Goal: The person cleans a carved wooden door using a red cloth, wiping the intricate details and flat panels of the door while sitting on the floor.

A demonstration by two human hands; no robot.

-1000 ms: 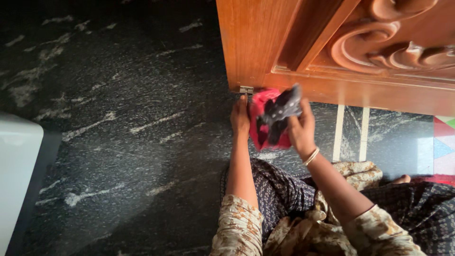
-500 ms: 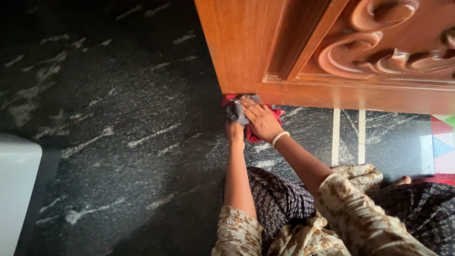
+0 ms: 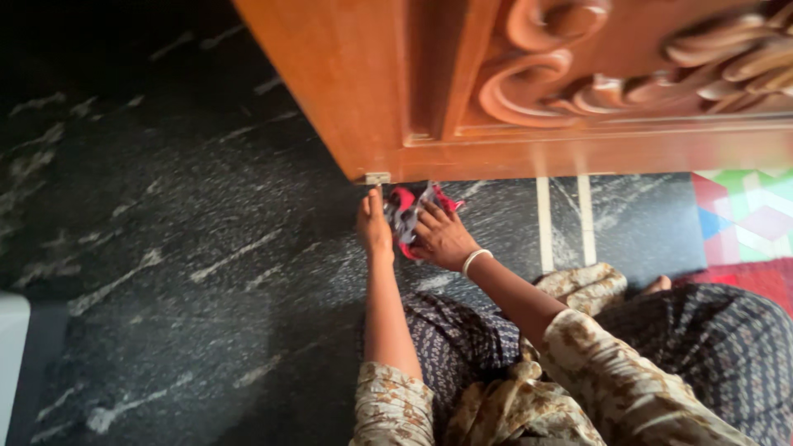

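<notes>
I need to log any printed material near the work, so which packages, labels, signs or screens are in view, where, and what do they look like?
None in view: no package, label, sign or screen.
Cloth: red and grey, crumpled, on the dark floor under the right hand, beside the left hand.
Door: carved brown wood, just above the hands.

Short beige floral-print sleeves, a dark patterned skirt, and a white bangle (image 3: 474,260) on the right wrist.
</notes>
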